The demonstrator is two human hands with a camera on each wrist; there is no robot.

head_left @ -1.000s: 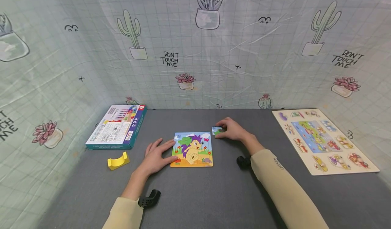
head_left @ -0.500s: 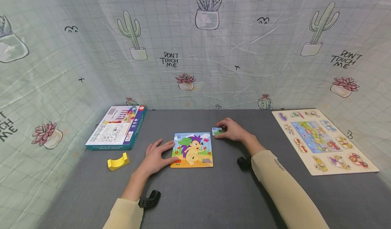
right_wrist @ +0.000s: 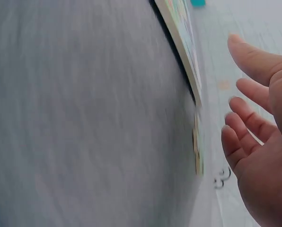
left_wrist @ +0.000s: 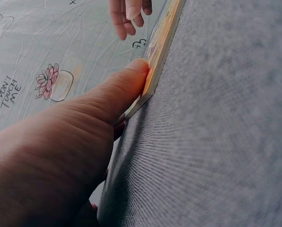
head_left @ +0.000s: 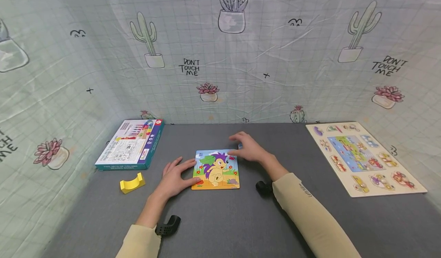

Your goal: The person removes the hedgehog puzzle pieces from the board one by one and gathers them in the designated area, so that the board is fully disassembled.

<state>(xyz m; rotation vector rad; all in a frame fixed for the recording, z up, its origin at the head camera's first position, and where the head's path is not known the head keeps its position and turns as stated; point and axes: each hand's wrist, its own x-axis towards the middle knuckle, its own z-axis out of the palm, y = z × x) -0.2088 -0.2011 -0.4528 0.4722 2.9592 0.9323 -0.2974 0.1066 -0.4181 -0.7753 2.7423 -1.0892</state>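
Observation:
A square jigsaw puzzle [head_left: 216,170] with a purple-spined hedgehog picture lies flat on the table. My left hand [head_left: 173,179] rests at its left side with fingers spread. In the left wrist view the thumb [left_wrist: 127,85] presses on the puzzle's face near a corner. My right hand [head_left: 250,149] hovers over the puzzle's upper right corner, fingers apart and holding nothing in the right wrist view. Small puzzle pieces [right_wrist: 199,156] lie beside the puzzle's edge there; in the head view the right hand covers all but a bit of blue.
At the back left lies a teal-edged box [head_left: 132,145], with a yellow arched block [head_left: 132,183] in front of it. A wooden vehicle puzzle board [head_left: 365,162] lies on the right. A patterned cloth [head_left: 255,59] rises behind the grey table [head_left: 220,227].
My right hand has let go of the small pieces right of the puzzle and moved left, over the puzzle's upper right corner. The left hand stays in place.

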